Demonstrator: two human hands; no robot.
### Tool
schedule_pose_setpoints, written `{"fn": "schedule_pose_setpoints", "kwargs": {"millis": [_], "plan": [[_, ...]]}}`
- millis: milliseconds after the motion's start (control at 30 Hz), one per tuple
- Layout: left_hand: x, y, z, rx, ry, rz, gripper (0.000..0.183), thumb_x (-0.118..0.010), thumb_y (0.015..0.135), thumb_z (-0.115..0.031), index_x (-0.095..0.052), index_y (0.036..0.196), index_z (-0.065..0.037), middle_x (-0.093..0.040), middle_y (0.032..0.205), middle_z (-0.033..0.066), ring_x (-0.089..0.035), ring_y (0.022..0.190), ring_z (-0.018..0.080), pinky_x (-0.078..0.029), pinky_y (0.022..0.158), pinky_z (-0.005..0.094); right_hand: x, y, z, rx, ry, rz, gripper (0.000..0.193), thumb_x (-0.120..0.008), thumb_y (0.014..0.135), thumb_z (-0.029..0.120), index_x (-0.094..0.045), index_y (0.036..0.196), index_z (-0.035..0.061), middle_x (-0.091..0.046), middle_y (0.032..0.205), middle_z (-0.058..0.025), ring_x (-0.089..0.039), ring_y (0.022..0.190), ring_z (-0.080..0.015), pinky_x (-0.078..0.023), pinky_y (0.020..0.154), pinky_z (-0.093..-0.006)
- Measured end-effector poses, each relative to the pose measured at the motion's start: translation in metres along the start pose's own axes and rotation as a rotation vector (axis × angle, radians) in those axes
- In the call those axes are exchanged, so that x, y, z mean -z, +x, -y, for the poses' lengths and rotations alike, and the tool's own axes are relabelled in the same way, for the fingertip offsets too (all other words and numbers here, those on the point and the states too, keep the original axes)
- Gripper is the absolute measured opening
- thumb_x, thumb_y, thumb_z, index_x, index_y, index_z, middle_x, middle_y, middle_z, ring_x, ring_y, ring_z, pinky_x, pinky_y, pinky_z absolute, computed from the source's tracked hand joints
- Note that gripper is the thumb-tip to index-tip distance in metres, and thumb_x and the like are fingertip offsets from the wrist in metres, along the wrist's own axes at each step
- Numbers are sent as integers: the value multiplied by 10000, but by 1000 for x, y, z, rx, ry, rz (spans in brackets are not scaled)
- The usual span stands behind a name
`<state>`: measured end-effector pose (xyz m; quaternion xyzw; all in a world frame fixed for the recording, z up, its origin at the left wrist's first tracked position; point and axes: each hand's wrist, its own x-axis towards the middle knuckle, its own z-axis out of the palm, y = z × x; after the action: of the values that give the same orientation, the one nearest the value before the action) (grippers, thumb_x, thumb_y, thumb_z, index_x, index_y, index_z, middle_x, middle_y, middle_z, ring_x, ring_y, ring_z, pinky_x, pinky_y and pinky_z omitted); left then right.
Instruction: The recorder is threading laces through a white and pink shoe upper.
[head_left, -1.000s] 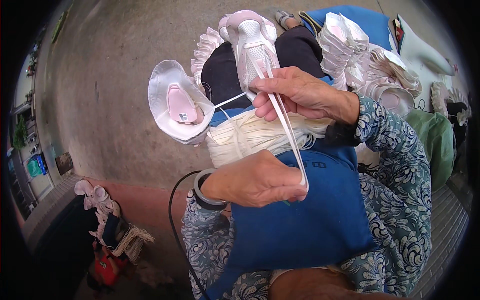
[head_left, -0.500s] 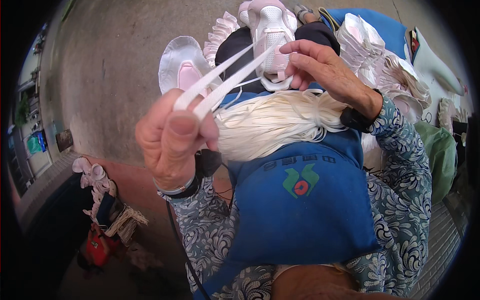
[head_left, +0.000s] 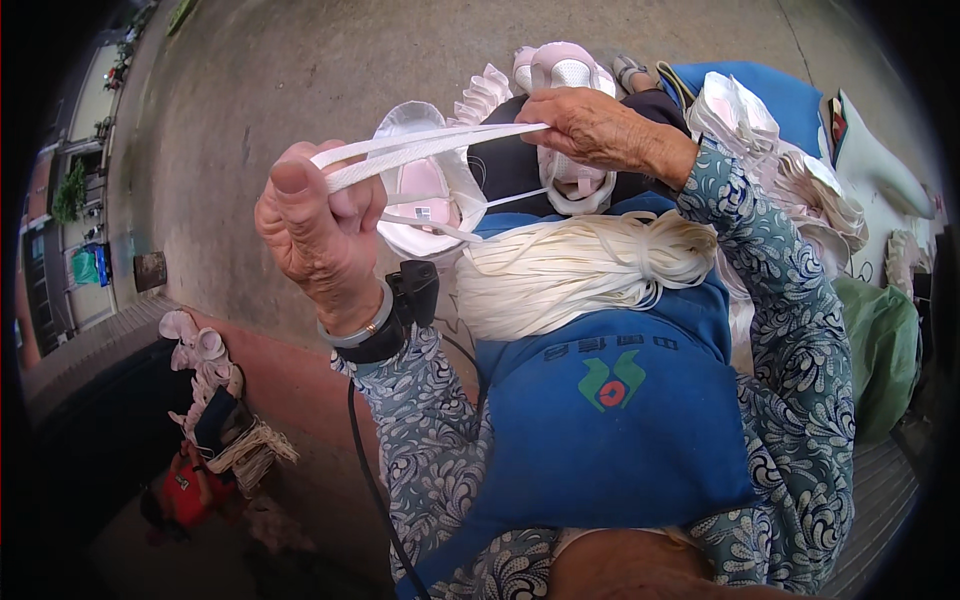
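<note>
A white shoelace (head_left: 430, 147) stretches doubled between my two hands. My left hand (head_left: 320, 240) is closed round its looped end, thumb uppermost. My right hand (head_left: 600, 130) pinches the other end, over a pink and white shoe upper (head_left: 580, 180) on my lap, hiding part of it. Left of my lap an opened pink and white upper (head_left: 415, 190) lies beside the lace, and thin lace strands run across it. Below my hands a thick bundle of cream-white laces (head_left: 580, 270) rests on my blue apron (head_left: 610, 450).
Stacks of pink and white uppers (head_left: 740, 120) lie on the right, near a blue cloth (head_left: 760, 85) and a green bag (head_left: 875, 340). At the lower left, a person in red (head_left: 185, 490) is beside more uppers (head_left: 200, 350) and a lace bundle (head_left: 255, 450). A black cable (head_left: 365, 480) runs along my left arm.
My right hand has moved left and closed its fingers on the shoelace. The lace, earlier slanting up toward the shoe upper, now runs nearly level between my hands. The view has shifted slightly.
</note>
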<state>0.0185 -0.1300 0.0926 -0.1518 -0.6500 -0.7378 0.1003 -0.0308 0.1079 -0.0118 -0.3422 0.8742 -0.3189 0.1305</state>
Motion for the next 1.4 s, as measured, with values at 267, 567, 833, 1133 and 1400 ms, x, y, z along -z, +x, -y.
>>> {"fn": "schedule_pose_setpoints", "kwargs": {"millis": [267,567,833,1133,1400], "plan": [[15,1,17,-21,-214,-83,453,-522,923,-411,-440,620,-85,-391,545,-28,-329,449,55,-241,390,229,27,-13,17,-54,47,-173,212,-487,909,190,-594,901,7,-587,707,-147,-573,664,-304,-445,644,-412],[25,4,58,81,-26,-170,494,-467,936,-450,-361,582,-123,-312,532,-35,-306,457,73,-283,410,259,50,-14,55,-96,281,-231,258,-445,935,198,-600,924,-8,-579,719,-111,-530,655,-196,-431,627,-336],[1,1,96,309,33,-77,524,-479,907,-521,-368,565,-139,-282,506,-43,-299,452,75,-312,423,247,93,-33,62,-40,412,-220,344,-482,954,308,-594,1090,13,-627,937,-74,-608,907,-133,-499,848,-257],[-50,23,107,399,-173,117,540,-517,874,-553,-357,550,-151,-272,505,-53,-303,447,70,-322,422,246,118,-45,38,9,541,-454,354,-514,938,308,-584,1139,24,-637,978,-96,-631,925,-129,-518,808,-221],[-62,32,109,453,-243,180,590,-501,875,-571,-300,498,-164,-258,486,-55,-268,433,66,-274,392,231,118,-41,55,50,588,-562,305,-506,947,284,-618,1036,15,-553,767,1,-496,678,-43,-387,567,-160]]}}
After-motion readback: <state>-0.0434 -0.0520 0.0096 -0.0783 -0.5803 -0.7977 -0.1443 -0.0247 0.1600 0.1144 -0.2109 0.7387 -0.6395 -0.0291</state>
